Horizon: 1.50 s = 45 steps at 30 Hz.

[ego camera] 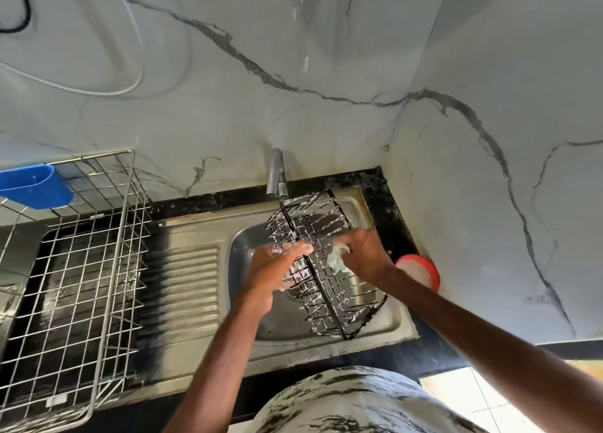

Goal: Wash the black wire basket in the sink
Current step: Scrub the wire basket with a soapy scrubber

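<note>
White lather coats the left hand [284, 259], whose fingers are curled round the long rim wire of the black wire basket [318, 219]. By this grip the basket is held tilted above the bowl of the steel sink [303, 351]. A pale, soapy scrub pad [336, 263] is pinched in the right hand [367, 253] and pressed against the wires just right of that rim. The basket's far corner is placed just under the tap [275, 171]; whether water is running cannot be told. For a thorough scrub, the pad is best drawn along each wire and into the crossings, while the basket is turned so that every side is reached. Foamy wire is probably slippery, so a firm hold is called for. A steel dish rack [81, 269] is set to the left.
</note>
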Tool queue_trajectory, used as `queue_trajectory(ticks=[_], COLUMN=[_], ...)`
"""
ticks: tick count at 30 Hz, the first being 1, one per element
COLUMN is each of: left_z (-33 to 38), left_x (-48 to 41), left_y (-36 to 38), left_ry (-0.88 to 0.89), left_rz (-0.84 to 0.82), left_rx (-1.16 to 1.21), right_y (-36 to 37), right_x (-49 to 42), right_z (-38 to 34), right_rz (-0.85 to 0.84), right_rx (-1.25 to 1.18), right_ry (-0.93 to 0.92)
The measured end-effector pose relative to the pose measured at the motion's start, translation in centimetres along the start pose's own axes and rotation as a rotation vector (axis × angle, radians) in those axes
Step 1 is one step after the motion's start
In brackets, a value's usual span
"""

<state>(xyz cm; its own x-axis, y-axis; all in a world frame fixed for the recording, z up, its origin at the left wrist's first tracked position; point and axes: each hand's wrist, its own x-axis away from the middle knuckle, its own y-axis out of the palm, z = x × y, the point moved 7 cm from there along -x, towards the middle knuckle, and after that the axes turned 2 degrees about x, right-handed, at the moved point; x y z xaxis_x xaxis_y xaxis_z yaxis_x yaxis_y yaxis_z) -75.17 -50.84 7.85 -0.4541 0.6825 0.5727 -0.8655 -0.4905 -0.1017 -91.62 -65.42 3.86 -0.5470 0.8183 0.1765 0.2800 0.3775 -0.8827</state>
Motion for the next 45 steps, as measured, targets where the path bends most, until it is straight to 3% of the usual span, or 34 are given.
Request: queue_trajectory(ticks=[2, 6, 10, 13, 18, 23, 28, 31, 37, 41, 45], left_z=[-0.4, -0.9, -0.9, -0.6, -0.5, -1.6, -1.8, -1.7, -2.1, -1.7, -1.2], left_x=[0.3, 1.1, 1.8, 1.6, 0.0, -1.6, -2.2, -2.4, -3.7, -4.7, -5.3], left_y=[0.8, 2.1, 3.1, 2.7, 2.1, 1.5, 1.6, 1.8, 1.0, -0.1, -0.4], left_ry=[0.007, 0.025, 0.052, 0.075, 0.073, 0.065, 0.071, 0.092, 0.116, 0.141, 0.232], left_rz=[-0.015, 0.015, -0.071, -0.103, -0.15, -0.178, -0.197, -0.252, -0.283, -0.257, -0.278], left_rx=[0.013, -0.02, -0.026, -0.008, -0.019, 0.003, 0.049, 0.094, 0.143, 0.205, 0.252], right_y=[-0.8, -2.4, -1.2, -1.3, -1.7, -1.8, -1.9, -1.6, -2.3, -2.5, -3.2], right_x=[-0.6, -0.6, -0.8, -0.2, 0.7, 0.6, -0.7, -0.1, 0.0, 0.1, 0.6], right_z=[-0.3, -1.7, -3.5, -4.6, -7.5, -8.7, -6.0, -6.6, -10.3, -11.2, -11.1], right_rz=[0.155, 0.396, 0.369, 0.355, 0.266, 0.176, 0.301, 0.349, 0.13, 0.063, 0.077], right_rx=[-0.096, -0.751, -1.44, -1.653, -1.621, -1.269, -1.349, -1.382, -1.327, -1.117, -1.088], right_ry=[0.11, 0.404, 0.649, 0.695, 0.51, 0.31, 0.466, 0.43, 0.052, -0.092, -0.159])
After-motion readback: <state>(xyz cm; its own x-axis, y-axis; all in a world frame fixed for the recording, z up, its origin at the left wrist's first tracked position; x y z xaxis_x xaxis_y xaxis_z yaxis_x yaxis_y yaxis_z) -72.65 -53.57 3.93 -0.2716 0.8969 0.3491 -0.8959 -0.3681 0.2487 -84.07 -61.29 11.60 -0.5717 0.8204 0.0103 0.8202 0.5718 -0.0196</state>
